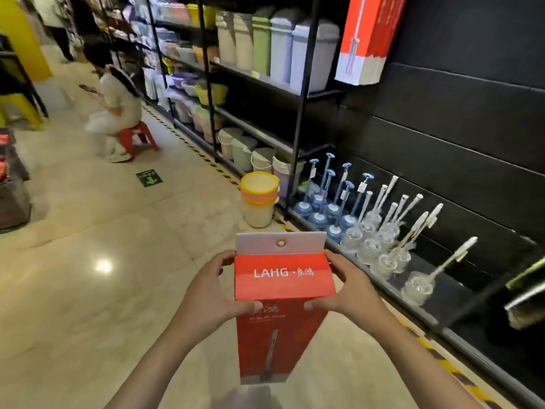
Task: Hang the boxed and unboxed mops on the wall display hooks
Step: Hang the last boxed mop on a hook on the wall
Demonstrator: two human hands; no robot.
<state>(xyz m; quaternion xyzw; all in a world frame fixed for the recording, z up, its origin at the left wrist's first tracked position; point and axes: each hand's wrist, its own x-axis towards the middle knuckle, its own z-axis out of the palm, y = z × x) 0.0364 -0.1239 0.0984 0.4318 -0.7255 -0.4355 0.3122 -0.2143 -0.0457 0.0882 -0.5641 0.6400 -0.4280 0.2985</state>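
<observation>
I hold a long red mop box [274, 335] upright in front of me, low in the view. Its white hang tab with a round hole [280, 242] points up. My left hand [211, 293] grips the box's left top edge and my right hand [351, 290] grips its right top edge, thumbs on the front face. Another red and white mop box [367, 36] hangs high on the black slat wall [472, 137] to the right.
Toilet brushes in holders [371, 225] stand on the low black shelf [427, 308] under the wall. A stack of buckets [259, 199] sits on the floor ahead. Black racks with bins [265, 45] run along the aisle. A person sits on a red stool [138, 137] at the left.
</observation>
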